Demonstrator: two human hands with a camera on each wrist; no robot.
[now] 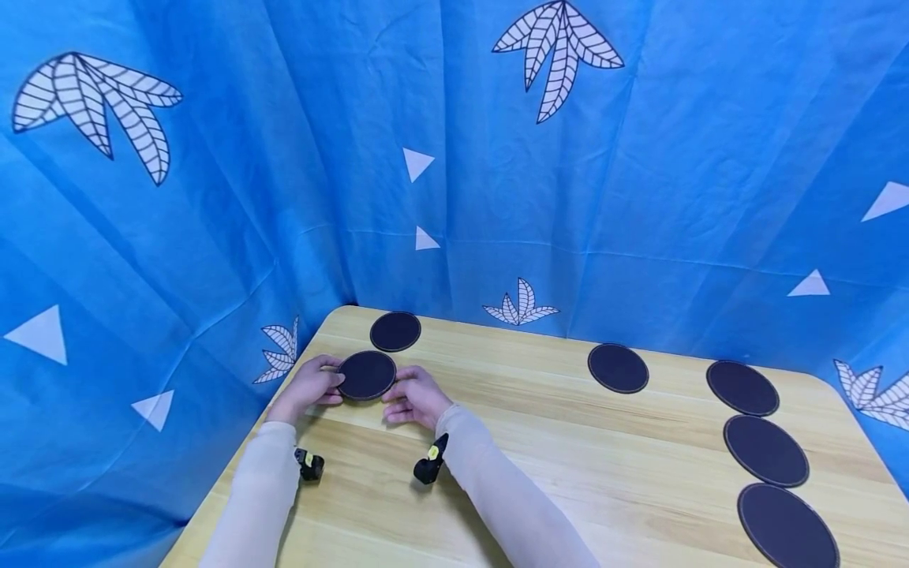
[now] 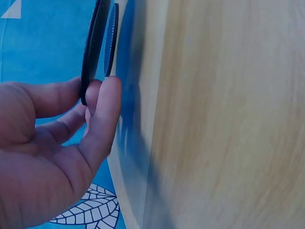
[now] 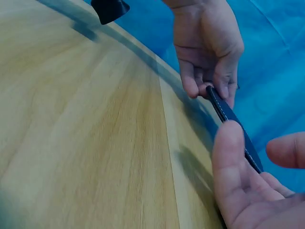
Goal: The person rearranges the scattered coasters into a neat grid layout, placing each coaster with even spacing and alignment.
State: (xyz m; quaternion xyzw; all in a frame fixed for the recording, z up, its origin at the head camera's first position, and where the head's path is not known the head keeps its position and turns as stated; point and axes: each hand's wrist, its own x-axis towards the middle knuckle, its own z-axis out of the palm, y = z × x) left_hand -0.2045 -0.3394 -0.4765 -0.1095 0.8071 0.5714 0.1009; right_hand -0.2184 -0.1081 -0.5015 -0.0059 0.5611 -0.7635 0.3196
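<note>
A round black coaster (image 1: 367, 375) with a stitched rim is held above the table's far left part. My left hand (image 1: 312, 386) pinches its left edge, thumb on the upper face and fingers beneath, as the left wrist view shows. At the opposite edge is my right hand (image 1: 419, 397). In the right wrist view its fingers (image 3: 228, 152) lie along the underside of the coaster, while the thumb (image 3: 288, 150) stands apart from it. Just behind lies another black coaster (image 1: 394, 331), flat near the table's back edge.
On the wooden table (image 1: 568, 450), one more coaster (image 1: 618, 368) lies at the back, right of centre. Three others form a column at the right, the middle coaster (image 1: 766, 450) among them. A blue patterned curtain (image 1: 497, 197) hangs along the back and sides.
</note>
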